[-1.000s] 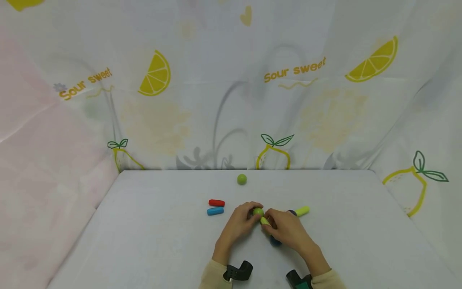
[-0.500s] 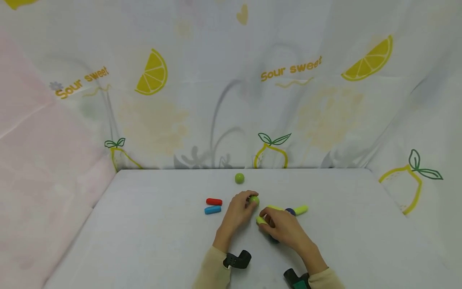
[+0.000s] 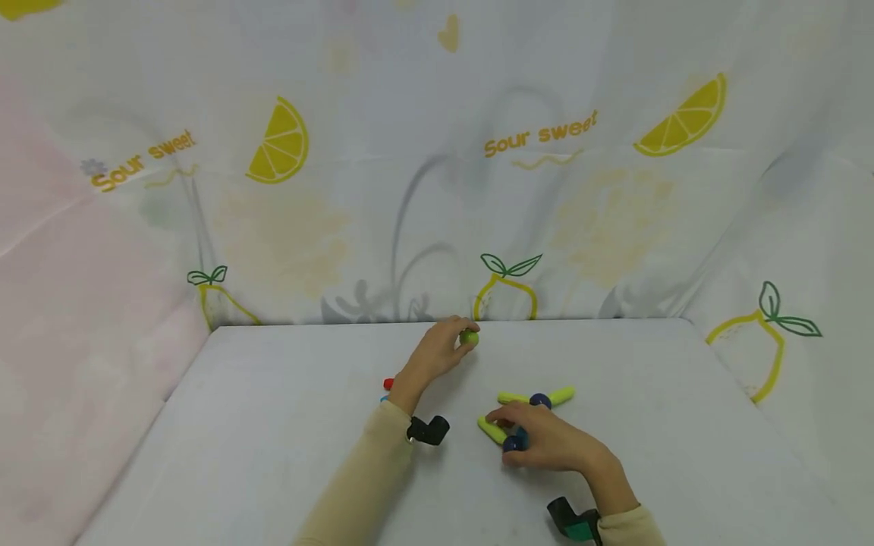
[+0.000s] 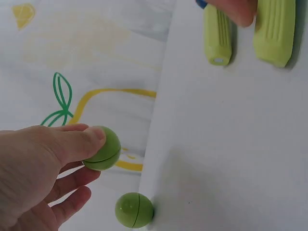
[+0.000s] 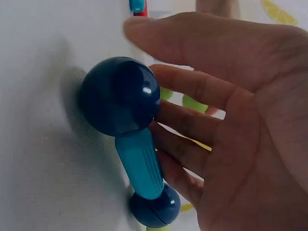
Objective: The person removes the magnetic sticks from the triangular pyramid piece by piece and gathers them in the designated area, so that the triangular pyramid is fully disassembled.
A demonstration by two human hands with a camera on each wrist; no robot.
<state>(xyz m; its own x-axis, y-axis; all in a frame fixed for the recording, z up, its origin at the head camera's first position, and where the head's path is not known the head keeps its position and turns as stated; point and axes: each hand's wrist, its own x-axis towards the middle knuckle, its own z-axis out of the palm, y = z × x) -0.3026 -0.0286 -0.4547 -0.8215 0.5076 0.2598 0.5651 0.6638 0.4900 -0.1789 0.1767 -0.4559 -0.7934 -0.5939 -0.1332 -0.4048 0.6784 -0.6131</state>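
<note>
My left hand pinches a green ball between thumb and fingers, above the table's far edge. A second green ball lies just beyond it in the left wrist view; in the head view the hand covers it. My right hand, fingers loosely bent and thumb apart, is around a dark blue ball. A teal rod joins that ball to another dark blue ball. From the near ball a yellow-green rod points up-left in the head view.
Behind the right hand lie two yellow-green rods with a dark blue ball between them. A red rod and a blue rod are mostly hidden by the left forearm. A lemon-print cloth hangs behind the white table.
My left hand has carried the green ball away from the yellow-green rod to the table's far edge. My right hand has released that rod, its fingers opening around the dark blue ball.
</note>
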